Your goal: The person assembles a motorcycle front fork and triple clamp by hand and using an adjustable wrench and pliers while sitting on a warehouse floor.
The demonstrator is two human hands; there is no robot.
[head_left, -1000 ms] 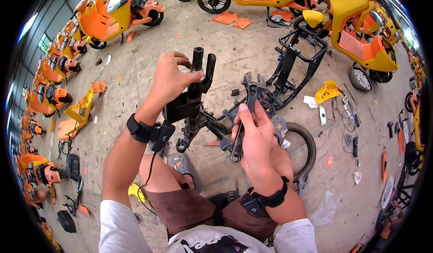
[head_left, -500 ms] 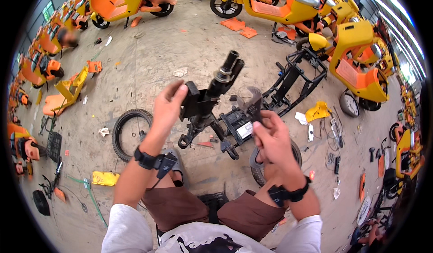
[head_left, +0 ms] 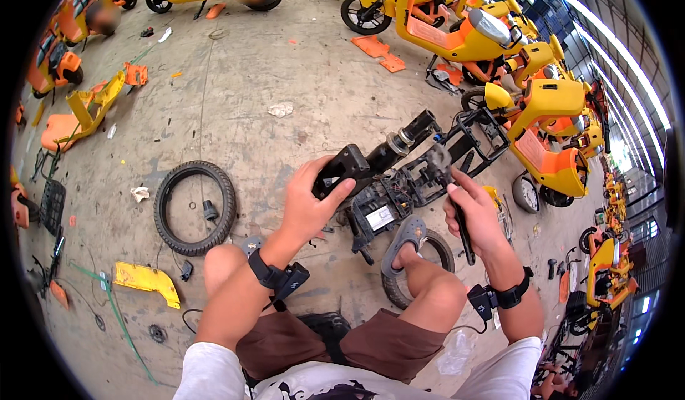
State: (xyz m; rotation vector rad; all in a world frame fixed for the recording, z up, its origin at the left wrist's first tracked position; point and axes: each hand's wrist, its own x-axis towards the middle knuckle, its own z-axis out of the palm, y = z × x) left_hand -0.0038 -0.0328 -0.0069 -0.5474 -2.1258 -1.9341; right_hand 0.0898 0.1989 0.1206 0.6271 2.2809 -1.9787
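Observation:
My left hand [head_left: 307,204] is closed around a black boxy part [head_left: 347,166] on a black fork-like assembly [head_left: 389,152], thumb across its near side. The assembly leans to the right, with metal collars and a dark tube end pointing away from me. My right hand [head_left: 477,214] grips the dark handle of an adjustable wrench [head_left: 437,161], its jaws upward and just right of the assembly. The wrench jaws look apart from the tube. Beyond and beneath lies a black scooter frame [head_left: 457,159] with a white-labelled box [head_left: 380,218].
A loose tyre [head_left: 163,218] lies to the left, a yellow panel [head_left: 146,280] nearer me. Another tyre [head_left: 396,289] is under my right leg. Yellow scooters [head_left: 546,125] stand along the right and back. Orange pieces [head_left: 378,50] and cables litter the floor.
My left hand has closed on the black boxy part, and the assembly has tilted to the right. The wrench has moved right, its handle now showing below my right hand. My view has shifted right.

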